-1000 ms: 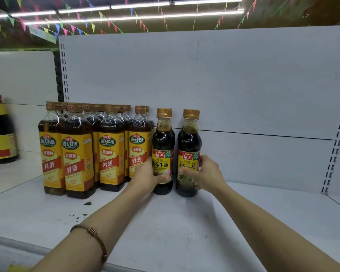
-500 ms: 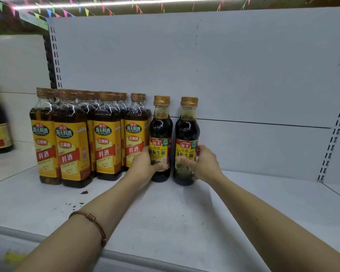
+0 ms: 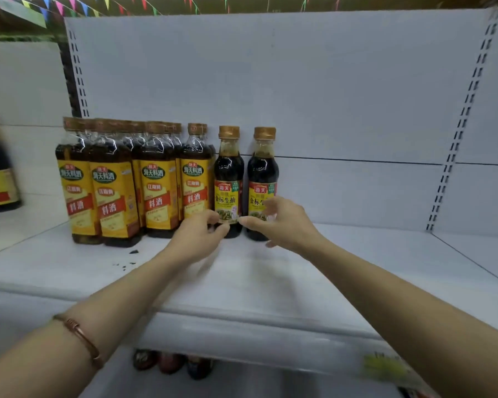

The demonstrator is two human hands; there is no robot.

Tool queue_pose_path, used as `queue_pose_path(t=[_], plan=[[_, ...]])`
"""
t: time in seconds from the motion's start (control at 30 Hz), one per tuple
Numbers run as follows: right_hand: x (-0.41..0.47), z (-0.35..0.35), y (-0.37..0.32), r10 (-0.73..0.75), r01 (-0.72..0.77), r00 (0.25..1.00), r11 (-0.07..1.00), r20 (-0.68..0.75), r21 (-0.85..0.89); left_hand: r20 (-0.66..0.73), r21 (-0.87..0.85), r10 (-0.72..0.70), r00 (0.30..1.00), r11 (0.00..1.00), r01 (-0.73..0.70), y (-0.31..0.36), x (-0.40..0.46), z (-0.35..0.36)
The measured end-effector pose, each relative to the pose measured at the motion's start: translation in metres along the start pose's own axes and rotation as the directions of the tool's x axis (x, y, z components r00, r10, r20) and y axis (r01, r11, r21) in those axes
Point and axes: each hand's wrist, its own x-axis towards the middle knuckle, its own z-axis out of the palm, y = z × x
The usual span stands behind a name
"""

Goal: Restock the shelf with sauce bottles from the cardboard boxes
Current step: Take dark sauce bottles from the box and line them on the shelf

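Just before both loosely open hands (image 3: 239, 228) stand two sauce bottles (image 3: 245, 182), released.

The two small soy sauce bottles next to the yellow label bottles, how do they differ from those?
The small soy sauce bottles are shorter and rounder, with small labels; the yellow label bottles are taller and squarer, with labels covering most of the body. The small ones stand as a pair, the tall ones several rows deep. Both have dark liquid and gold caps.
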Motion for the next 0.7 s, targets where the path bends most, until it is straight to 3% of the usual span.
queue_pose_path(t=[0.13,0.23,0.4,0.5,0.7], plan=[[-0.027,0.004,-0.013,-0.092,0.094,0.994,0.995,0.064,-0.025,0.039,-0.086,0.055,0.998,0.995,-0.051,0.009,-0.039,-0.005],[-0.043,0.006,-0.022,-0.172,0.175,0.975,0.985,0.139,-0.003,0.026,-0.053,0.084,0.996,0.995,-0.083,0.011,-0.067,-0.010],[-0.053,0.018,-0.043,-0.354,0.358,0.896,0.933,0.268,0.033,-0.171,0.084,0.073,0.983,0.995,-0.059,0.006,-0.122,-0.029],[-0.065,0.029,-0.059,-0.495,0.490,0.793,0.865,0.356,0.111,-0.312,0.086,-0.059,0.948,0.992,0.090,-0.002,-0.154,-0.036],[-0.105,0.072,-0.089,-0.665,0.654,0.491,0.708,0.562,0.267,-0.410,0.094,-0.289,0.865,0.930,0.355,-0.010,-0.249,-0.041]])
